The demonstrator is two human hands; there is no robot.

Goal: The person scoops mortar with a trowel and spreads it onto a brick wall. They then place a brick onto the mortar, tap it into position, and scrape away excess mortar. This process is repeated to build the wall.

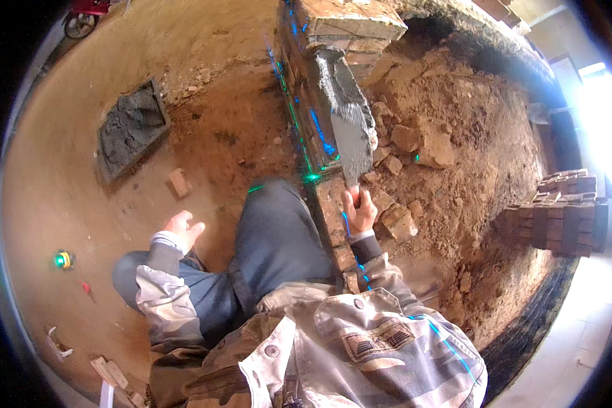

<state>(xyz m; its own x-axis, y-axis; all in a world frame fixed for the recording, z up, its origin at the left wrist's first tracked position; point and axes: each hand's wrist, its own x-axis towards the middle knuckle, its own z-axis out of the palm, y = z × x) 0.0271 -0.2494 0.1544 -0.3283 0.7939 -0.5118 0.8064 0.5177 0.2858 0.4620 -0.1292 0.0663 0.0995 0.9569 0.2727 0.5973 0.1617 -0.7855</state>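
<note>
Bricklaying trowel [353, 146], clasped in the right hand [362, 212], meets grey mortar [338, 81] at the brick wall [352, 19]; the left hand [181, 228] (fingers parted) hangs near a loose brick [179, 183].

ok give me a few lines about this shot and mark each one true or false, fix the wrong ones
1. The right hand holds the trowel. True.
2. The left hand grips a brick. False: the left hand holds nothing that shows; a loose brick lies on the floor apart from it.
3. Grey mortar sits on the blade. True.
4. The mortar heap is right of the wall. False: the mortar heap is on its left; the wall runs up the middle.
5. A green light shows on the yellow device. True.
</note>
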